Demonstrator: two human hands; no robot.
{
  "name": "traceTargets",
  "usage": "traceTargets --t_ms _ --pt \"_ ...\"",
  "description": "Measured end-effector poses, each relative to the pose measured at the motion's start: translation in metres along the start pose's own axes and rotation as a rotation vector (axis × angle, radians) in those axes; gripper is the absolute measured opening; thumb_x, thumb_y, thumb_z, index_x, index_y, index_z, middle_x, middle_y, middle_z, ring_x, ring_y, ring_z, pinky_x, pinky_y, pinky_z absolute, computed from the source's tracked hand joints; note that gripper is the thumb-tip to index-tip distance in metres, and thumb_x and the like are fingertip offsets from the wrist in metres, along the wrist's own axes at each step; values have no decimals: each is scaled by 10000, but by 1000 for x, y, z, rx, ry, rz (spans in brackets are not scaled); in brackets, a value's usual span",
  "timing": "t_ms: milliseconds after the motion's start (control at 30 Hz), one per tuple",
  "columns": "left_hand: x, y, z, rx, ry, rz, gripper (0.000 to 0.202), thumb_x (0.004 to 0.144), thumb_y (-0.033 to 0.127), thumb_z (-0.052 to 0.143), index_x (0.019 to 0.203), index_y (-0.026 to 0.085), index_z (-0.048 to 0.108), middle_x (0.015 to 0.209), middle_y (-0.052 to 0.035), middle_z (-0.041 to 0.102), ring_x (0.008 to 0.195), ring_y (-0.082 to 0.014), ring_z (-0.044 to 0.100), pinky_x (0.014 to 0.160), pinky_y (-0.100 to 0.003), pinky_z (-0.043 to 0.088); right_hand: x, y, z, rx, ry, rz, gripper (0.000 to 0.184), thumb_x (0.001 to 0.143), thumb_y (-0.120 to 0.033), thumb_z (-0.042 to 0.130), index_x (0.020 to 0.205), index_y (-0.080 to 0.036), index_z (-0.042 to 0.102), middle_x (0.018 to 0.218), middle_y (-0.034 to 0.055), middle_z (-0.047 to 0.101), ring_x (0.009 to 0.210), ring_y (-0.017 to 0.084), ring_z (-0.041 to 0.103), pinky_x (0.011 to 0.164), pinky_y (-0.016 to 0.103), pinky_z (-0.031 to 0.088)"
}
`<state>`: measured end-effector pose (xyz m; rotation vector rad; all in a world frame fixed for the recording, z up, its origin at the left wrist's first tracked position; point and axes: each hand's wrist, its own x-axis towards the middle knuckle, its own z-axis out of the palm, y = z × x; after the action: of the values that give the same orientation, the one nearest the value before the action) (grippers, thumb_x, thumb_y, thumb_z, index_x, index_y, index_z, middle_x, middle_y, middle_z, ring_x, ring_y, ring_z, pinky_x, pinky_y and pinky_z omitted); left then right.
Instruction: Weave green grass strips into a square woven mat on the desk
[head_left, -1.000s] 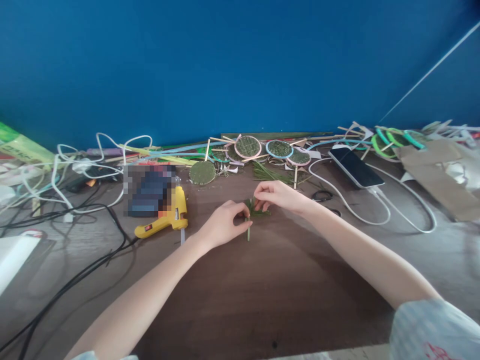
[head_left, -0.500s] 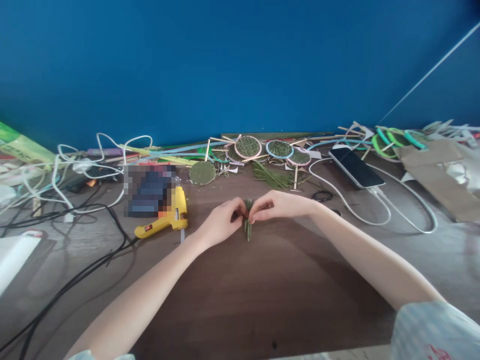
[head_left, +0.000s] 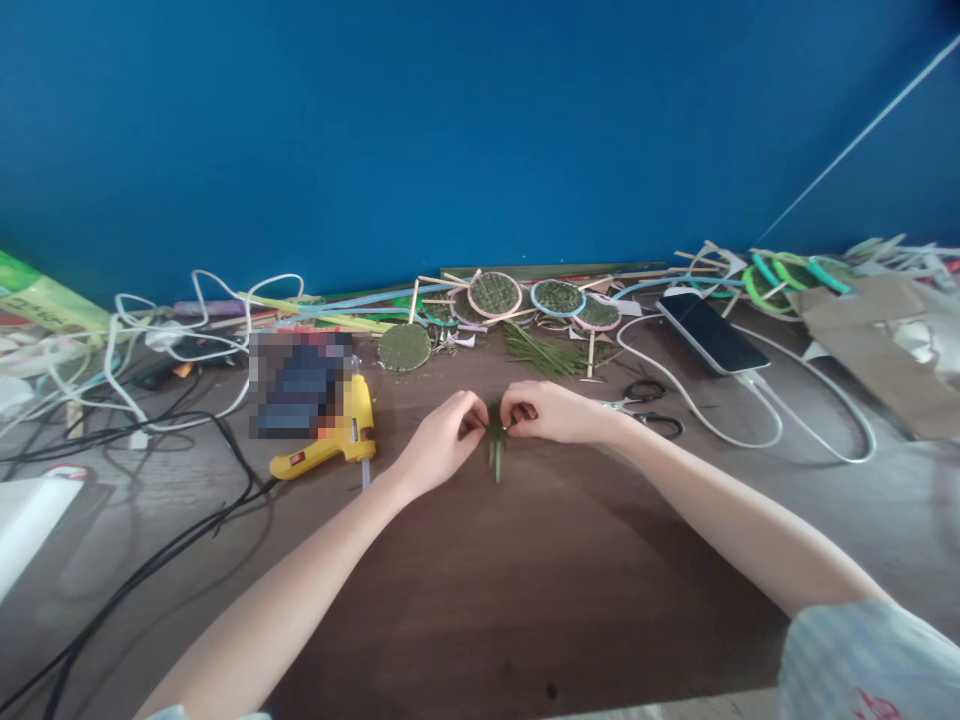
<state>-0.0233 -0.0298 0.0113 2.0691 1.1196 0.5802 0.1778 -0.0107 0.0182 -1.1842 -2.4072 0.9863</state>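
Note:
Narrow green leaf strips [head_left: 496,458] lie in a small bundle on the brown table, their lower ends pointing toward me. My left hand [head_left: 450,438] pinches them from the left, thumb and fingertips together. From the right my right hand [head_left: 546,411] also pinches at the strips, with its fingers curled. The fingertips partly hide the upper part of the bundle, so how the strips cross there is unclear. Just beyond my hands lies a loose pile of similar green strips [head_left: 546,352]. Scissors [head_left: 651,391] with black handles rest beside my right wrist.
A yellow glue gun [head_left: 354,432] lies left of my left hand, near black cables [head_left: 187,545]. Several round woven fans [head_left: 495,294] line the blue wall [head_left: 480,130]. A phone [head_left: 712,335] with a white cable and a piece of cardboard [head_left: 874,350] are at the right.
My right hand has shifted slightly right and its fingers have curled in more. More of the scissors shows beside the right wrist. My left hand stays almost in place at the strips.

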Motion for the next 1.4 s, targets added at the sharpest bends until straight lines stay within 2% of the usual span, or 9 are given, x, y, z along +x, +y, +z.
traceTargets --t_ms 167,333,433,567,967,1200,1400 --pt "0 0 2 29 69 52 138 742 53 520 770 182 480 820 13 504 710 -100 532 680 -226 446 1 2 1 12 -9 9 91 674 -120 581 748 -172 591 705 -17 519 657 102 456 612 227 337" --pt "0 -1 -2 119 122 124 115 775 67 521 788 181 512 830 3 537 752 -119 538 731 -255 453 1 1 1 3 -3 -8 103 670 -103 575 744 -173 592 690 -18 511 659 104 458 619 226 338" --pt "0 -3 -2 224 88 186 78 792 101 540 807 177 537 834 -12 565 829 -158 537 788 -303 445 0 -3 1 -11 18 -21 111 680 -83 550 734 -172 589 681 -19 494 656 101 451 628 224 341" --pt "2 -4 1 280 50 209 56 789 119 569 794 173 557 819 -15 585 840 -174 531 795 -325 445 -1 -7 4 -39 48 -18 42 718 -133 565 719 -172 578 678 -18 477 660 102 437 643 231 337" --pt "-1 -7 7 370 111 245 75 805 148 559 877 166 573 884 -37 634 866 -187 542 787 -329 428 -3 -7 10 -55 122 8 70 705 -144 630 726 -164 566 691 -9 491 685 113 445 667 234 343" --pt "-1 -10 8 434 120 316 41 818 158 551 839 168 585 901 -24 664 889 -180 569 805 -323 405 -3 -5 16 -57 159 5 68 708 -135 631 726 -164 573 692 -8 497 696 115 443 676 232 342" --pt "0 -11 7 431 108 365 104 850 172 507 809 166 602 896 -31 674 879 -169 592 821 -319 410 -2 -2 15 -32 159 -3 78 697 -142 642 699 -174 572 670 -17 491 684 114 442 666 230 337"
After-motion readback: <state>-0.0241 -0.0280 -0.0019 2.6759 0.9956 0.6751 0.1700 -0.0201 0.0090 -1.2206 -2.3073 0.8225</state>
